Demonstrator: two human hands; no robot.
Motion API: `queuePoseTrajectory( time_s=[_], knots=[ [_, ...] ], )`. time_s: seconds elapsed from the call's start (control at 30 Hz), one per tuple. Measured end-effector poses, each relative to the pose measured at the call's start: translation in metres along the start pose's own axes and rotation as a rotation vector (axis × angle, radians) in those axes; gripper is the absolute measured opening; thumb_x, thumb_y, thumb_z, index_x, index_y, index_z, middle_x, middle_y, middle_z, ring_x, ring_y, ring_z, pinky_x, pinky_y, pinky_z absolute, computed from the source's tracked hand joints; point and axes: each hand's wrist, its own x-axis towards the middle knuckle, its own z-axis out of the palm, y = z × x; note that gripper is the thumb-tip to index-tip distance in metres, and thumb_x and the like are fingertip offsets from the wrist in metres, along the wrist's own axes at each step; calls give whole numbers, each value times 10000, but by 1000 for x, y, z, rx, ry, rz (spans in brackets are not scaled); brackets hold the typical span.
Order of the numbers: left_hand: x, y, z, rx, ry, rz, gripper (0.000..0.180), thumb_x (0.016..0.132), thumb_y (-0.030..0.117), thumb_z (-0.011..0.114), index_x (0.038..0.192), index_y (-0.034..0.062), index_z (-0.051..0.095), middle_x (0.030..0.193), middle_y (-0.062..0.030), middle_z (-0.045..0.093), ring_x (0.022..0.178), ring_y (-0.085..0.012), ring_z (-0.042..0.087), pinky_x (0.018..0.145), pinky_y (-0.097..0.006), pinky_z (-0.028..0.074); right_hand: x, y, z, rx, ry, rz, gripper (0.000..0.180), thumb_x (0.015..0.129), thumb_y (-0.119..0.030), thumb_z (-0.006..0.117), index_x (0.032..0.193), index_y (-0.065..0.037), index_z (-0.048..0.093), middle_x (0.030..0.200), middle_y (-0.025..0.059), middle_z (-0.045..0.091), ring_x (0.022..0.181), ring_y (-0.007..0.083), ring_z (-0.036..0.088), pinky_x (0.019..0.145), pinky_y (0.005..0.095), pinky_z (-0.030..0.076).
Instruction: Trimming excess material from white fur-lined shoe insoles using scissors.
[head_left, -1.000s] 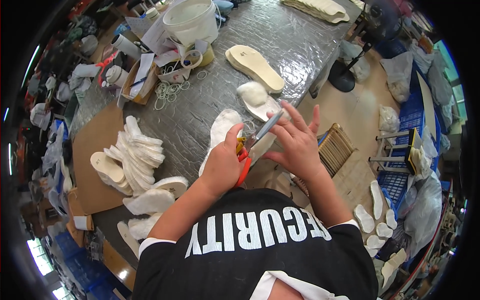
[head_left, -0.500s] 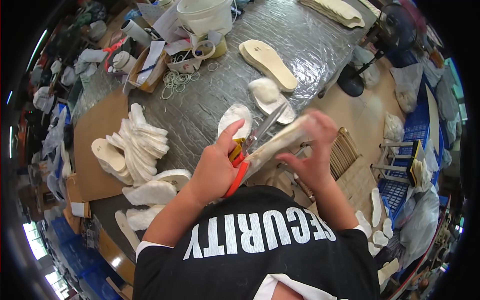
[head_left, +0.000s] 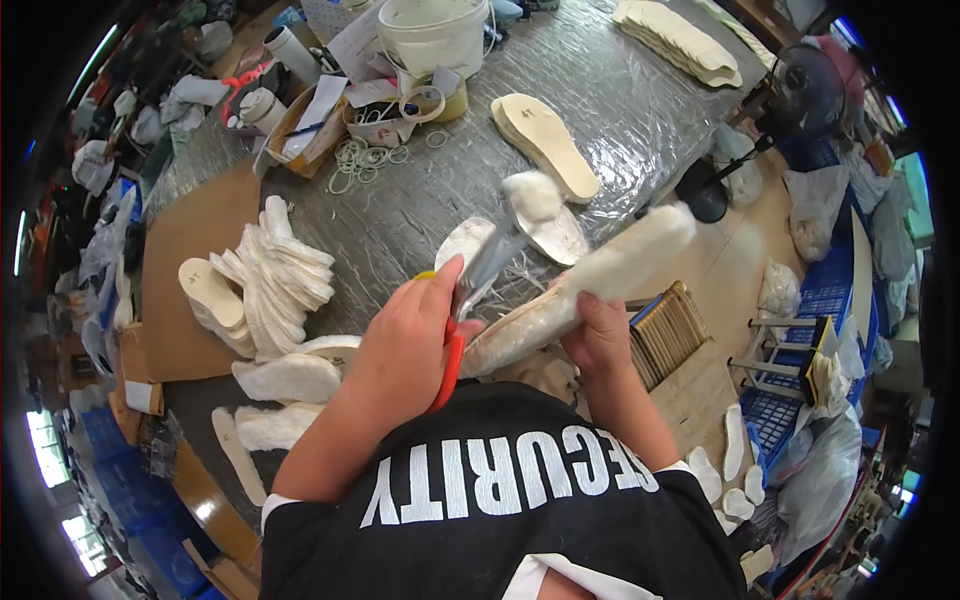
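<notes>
My left hand is closed around scissors with red and yellow handles, their blades blurred and pointing away from me. In my right hand is a fluffy white insole, gripped near its middle with the thumb on top. Its near end reaches close to the left fingers; whether they touch it I cannot tell. Beyond the blades lie a small white fleecy piece and another insole with a tuft of fleece on it. A stack of cream insoles rests farther back.
To the left, a pile of fleecy insoles sits partly on brown cardboard. A white bucket and a box of odds and ends stand at the back left. At right are a black fan and a stool.
My right hand has moved nearer and now grips the insole around its middle. The insole's fluffy side has turned into view. The scissors have shifted slightly left.
</notes>
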Motion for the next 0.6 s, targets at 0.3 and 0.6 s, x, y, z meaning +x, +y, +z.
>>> queuePoseTrajectory(
  time_s=[0.3, 0.6],
  knots=[
    [-16, 11, 3, 445, -117, 166, 461, 766, 86, 532, 1182, -107, 484, 784, -130, 540, 725, -235, 539, 608, -320, 468, -3, -7, 24, 8, -123, -57, 296, 771, -163, 701, 980, -112, 498, 955, 37, 589, 972, 218, 544, 942, 419, 397],
    [-12, 18, 8, 551, -107, 161, 475, 763, 93, 519, 1186, -120, 477, 774, -121, 528, 713, -217, 513, 568, -297, 443, -13, -4, 22, 96, -9, 131, 396, 733, -169, 720, 1076, -99, 533, 1039, 43, 593, 1070, 226, 515, 984, 419, 360]
  ],
)
